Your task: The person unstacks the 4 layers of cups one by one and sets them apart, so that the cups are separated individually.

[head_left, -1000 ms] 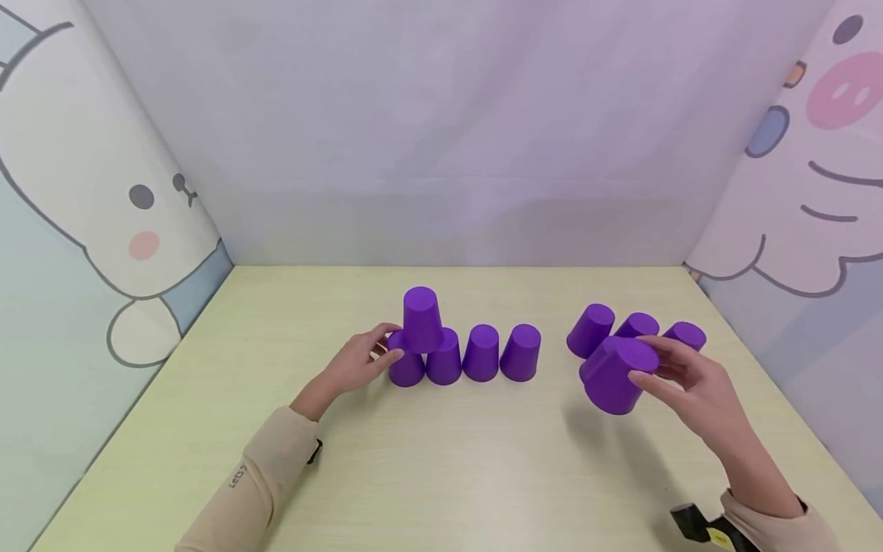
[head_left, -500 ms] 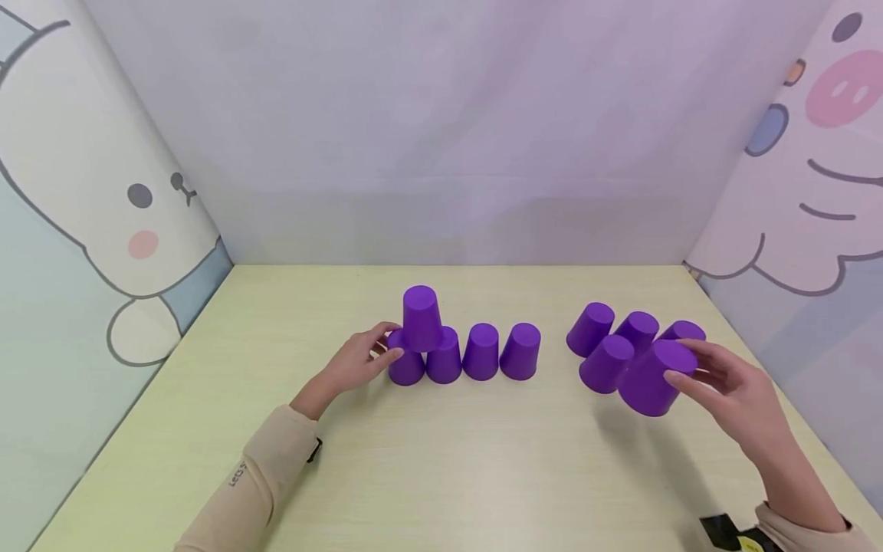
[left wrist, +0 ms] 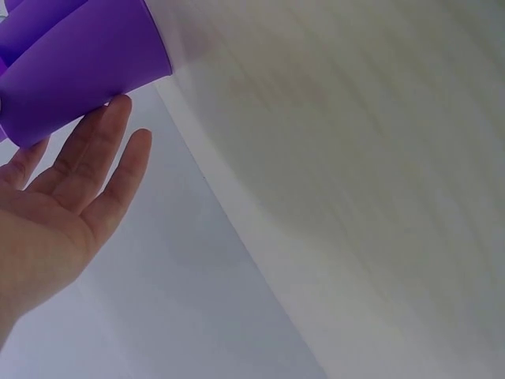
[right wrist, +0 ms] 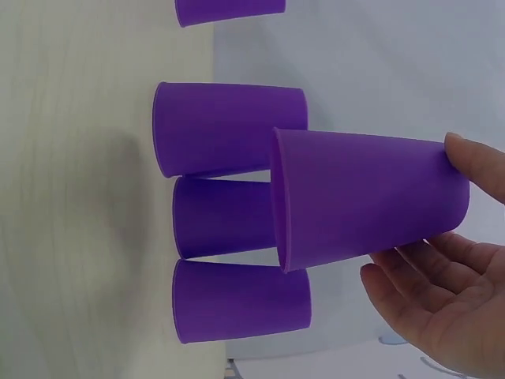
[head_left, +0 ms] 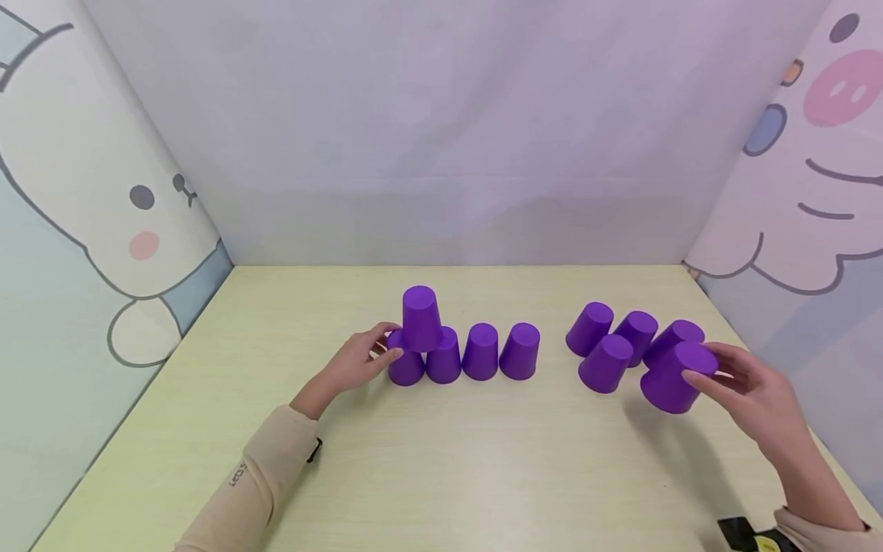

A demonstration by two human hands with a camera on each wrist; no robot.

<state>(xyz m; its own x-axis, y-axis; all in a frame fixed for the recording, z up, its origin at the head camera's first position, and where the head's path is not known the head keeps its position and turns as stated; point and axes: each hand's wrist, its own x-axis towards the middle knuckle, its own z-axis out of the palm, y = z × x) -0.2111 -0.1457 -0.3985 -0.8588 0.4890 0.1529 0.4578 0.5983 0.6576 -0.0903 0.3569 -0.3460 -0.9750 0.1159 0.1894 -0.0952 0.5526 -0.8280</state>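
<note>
In the head view my left hand [head_left: 355,360] holds the leftmost upside-down purple cup [head_left: 405,369] of a short row, thumb in front and fingers behind. Another purple cup [head_left: 421,318] stands inverted across the tops of this cup and its neighbour [head_left: 444,356]. The left wrist view shows my fingertips [left wrist: 118,110] against the side of a cup [left wrist: 87,67]. On the right, my right hand [head_left: 755,391] grips an inverted purple cup [head_left: 672,383] near its base, off the table with its shadow below. In the right wrist view that cup [right wrist: 363,197] overlaps the cups behind.
Two more inverted cups, one here [head_left: 480,353] and one at the end [head_left: 520,353], continue the row. At the right stand a front cup [head_left: 605,364] and three behind it, including a back cup [head_left: 590,330]. The pale table [head_left: 455,475] meets a curtain [head_left: 455,222] behind.
My right hand has carried its cup to the right, out from in front of the front cup on that side. My left hand and the row by it have stayed still.
</note>
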